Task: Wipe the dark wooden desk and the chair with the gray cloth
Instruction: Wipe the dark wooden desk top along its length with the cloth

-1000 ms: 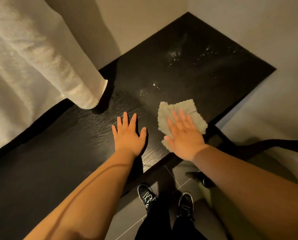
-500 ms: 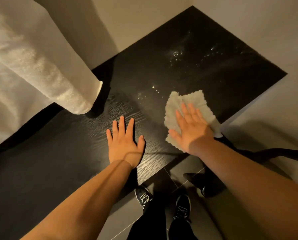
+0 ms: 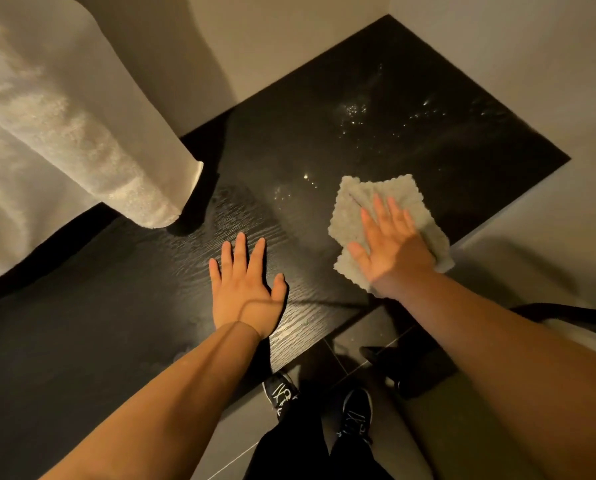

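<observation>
The dark wooden desk (image 3: 411, 140) runs from the lower left into the far right corner, with small wet droplets shining on its far part. A gray cloth (image 3: 376, 194) lies flat on the desk near its front right edge. My right hand (image 3: 390, 244) presses on the cloth with straight, spread fingers. My left hand (image 3: 244, 289) rests flat on the bare desk to the left of the cloth, fingers straight. A dark chair part (image 3: 566, 311) shows at the right edge, mostly hidden behind my right forearm.
A thick white towel or robe (image 3: 82, 140) hangs at the upper left, its end just above the desk. Pale walls close the corner behind and right of the desk. My black shoes (image 3: 279, 393) stand on gray floor tiles below the desk's front edge.
My right hand has slid the cloth to the right and a little farther away along the front edge. My left hand has stayed flat in about the same spot.
</observation>
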`<state>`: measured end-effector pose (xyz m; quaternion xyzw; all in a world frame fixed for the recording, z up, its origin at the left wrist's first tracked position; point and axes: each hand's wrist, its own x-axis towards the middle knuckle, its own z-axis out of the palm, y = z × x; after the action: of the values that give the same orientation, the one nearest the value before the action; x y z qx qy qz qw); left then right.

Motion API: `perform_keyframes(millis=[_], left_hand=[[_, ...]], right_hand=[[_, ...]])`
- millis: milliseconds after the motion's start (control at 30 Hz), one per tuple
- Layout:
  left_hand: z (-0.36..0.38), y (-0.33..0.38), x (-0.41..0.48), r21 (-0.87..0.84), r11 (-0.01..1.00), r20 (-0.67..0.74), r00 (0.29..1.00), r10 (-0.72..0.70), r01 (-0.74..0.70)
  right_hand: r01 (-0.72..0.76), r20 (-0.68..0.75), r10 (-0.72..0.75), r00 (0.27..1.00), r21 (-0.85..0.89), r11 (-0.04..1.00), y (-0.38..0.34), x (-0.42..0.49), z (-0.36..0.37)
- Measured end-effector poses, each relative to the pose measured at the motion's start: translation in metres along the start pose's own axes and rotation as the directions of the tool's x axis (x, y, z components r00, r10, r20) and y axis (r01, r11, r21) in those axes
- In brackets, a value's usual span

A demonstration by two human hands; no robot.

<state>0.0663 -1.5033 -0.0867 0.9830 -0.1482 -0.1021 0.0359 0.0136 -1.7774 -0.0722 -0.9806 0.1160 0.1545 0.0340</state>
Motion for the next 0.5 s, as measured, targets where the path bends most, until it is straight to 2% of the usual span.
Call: perform_keyframes(millis=[67, 167, 267, 333, 433, 500], left_hand=[[0.001, 0.0, -0.001, 0.006, 1.0, 0.002, 1.0, 0.0, 0.0], [0.002, 0.0, -0.002, -0.014, 1.0, -0.009, 1.0, 0.003, -0.003], [0.002, -0.001, -0.002, -0.021, 1.0, -0.008, 1.0, 0.005, -0.005], [0.002, -0.001, 0.0, -0.025, 1.0, -0.001, 1.0, -0.002, 0.002], [0.001, 0.001, 0.001, -0.014, 1.0, 0.011, 1.0, 0.0, 0.0], [0.0, 0.0, 0.001, -0.01, 1.0, 0.023, 1.0, 0.003, -0.003]], right_hand=[[0.089, 0.057, -0.09, 0.994, 0.022, 0.996, -0.041, -0.008, 0.011], [0.344, 0.002, -0.345, 0.939, 0.052, 0.938, -0.088, -0.027, 0.03], [0.501, 0.064, -0.498, 0.865, -0.029, 0.865, -0.071, -0.014, 0.021], [0.472, 0.103, -0.465, 0.879, -0.059, 0.88, -0.046, 0.006, 0.007], [0.233, 0.009, -0.233, 0.972, -0.064, 0.97, -0.023, 0.033, -0.004], [0.139, 0.008, -0.139, 0.99, 0.001, 0.99, -0.039, 0.028, -0.003]])
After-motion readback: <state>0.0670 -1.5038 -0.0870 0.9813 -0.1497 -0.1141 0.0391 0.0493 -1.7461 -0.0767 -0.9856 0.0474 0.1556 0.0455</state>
